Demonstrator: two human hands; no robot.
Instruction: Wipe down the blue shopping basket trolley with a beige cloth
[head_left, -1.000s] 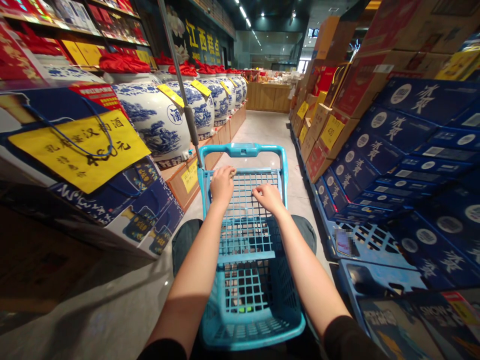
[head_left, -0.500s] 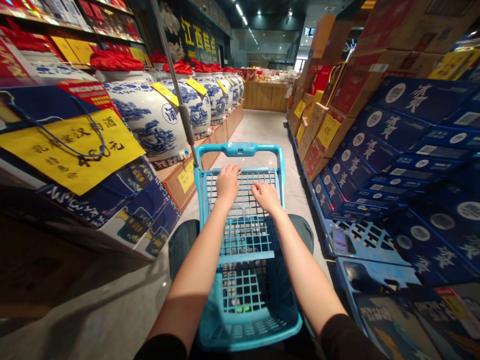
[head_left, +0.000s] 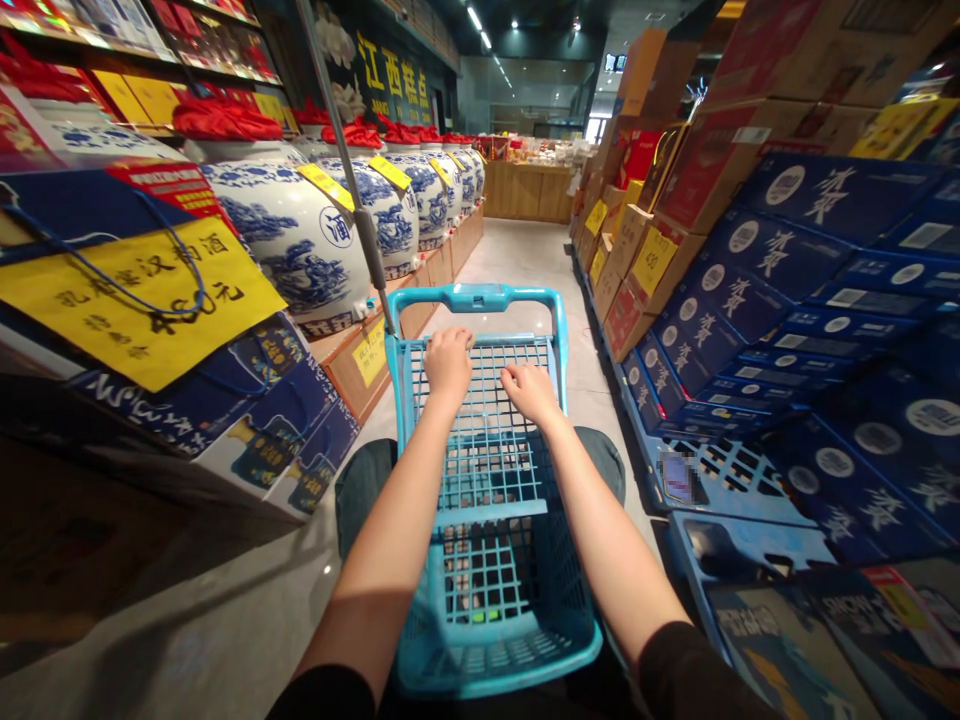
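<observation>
My left hand is curled over the upper bar of a blue plastic shopping cart, at the bar's left side. My right hand lies a little lower and to the right, fingers bent against the cart's mesh. Both forearms reach forward from black sleeves. Dark trouser legs show on either side of the cart. Nothing lies in the cart, and neither hand holds anything else.
Blue-and-white porcelain jars with red cloth tops and yellow tags line a wooden plinth on the left. Blue cartons and cardboard boxes stack on the right, above blue plastic crates. A tiled aisle leads to a wooden counter.
The whole scene and the cart have slid slightly left in view. Both hands remain on the cart in nearly the same places.
</observation>
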